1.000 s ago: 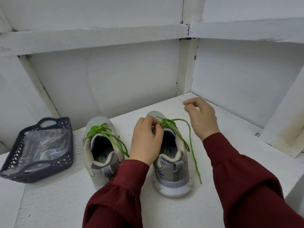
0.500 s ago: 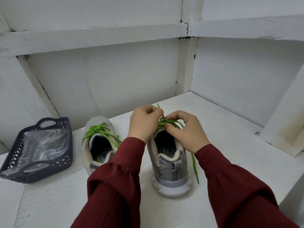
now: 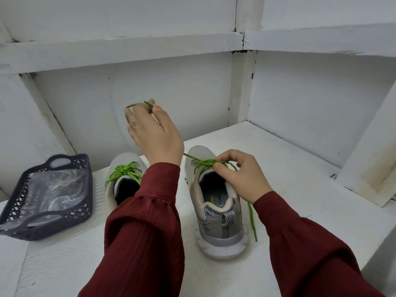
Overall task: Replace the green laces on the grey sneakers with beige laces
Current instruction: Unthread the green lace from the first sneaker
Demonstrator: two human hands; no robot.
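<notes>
Two grey sneakers stand side by side on the white shelf, heels toward me. The left sneaker has its green lace tied in a bow. On the right sneaker the green lace is undone. My left hand is raised above and behind the shoes, pinching one end of that lace and pulling it up to the left. My right hand pinches the crossed lace at the top eyelets. The lace's other end hangs down the shoe's right side to the shelf.
A dark plastic basket sits at the left with a clear plastic bag inside; its contents are unclear. White walls and ledges close the shelf in behind and on the right. The shelf's front edge lies near my arms.
My left hand has risen from the right sneaker's tongue, drawing a lace end up and to the left. My right hand stays at the top eyelets, holding the lace.
</notes>
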